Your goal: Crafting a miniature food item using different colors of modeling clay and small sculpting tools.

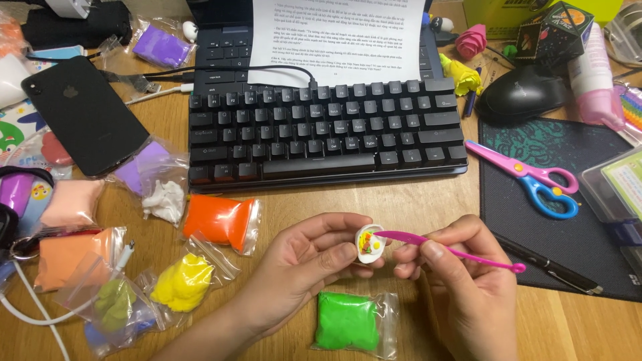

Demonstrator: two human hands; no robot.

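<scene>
Clay miniature (369, 243), a small white bowl-shaped piece with yellow, red and green bits inside, sat pinched between the thumb and fingers of the left hand (309, 262), held up over the near middle of the wooden counter (428, 204). The right hand (461, 281) was closed around a thin pink modelling tool (449, 249), whose tip touched the top of the miniature while its far end pointed right toward the dark mouse mat (555, 200).

Just below both hands lay a bag of bright green clay (348, 322). To the left were more bags: orange clay (221, 219), yellow clay (182, 281), an olive green one (115, 304), white clay (164, 199) and peach-coloured ones nearer the left edge. A black keyboard (328, 130) stretched across the far side, with a printed sheet of paper (338, 37) resting above it. A black phone (85, 113) lay far left beside a purple clay bag (160, 45). On the right, pink-and-blue scissors (535, 179) lay on the mat, a black mouse (520, 92) beyond them, and a black pen (552, 266) close to the right hand. Nothing stood between the hands and the miniature.
</scene>
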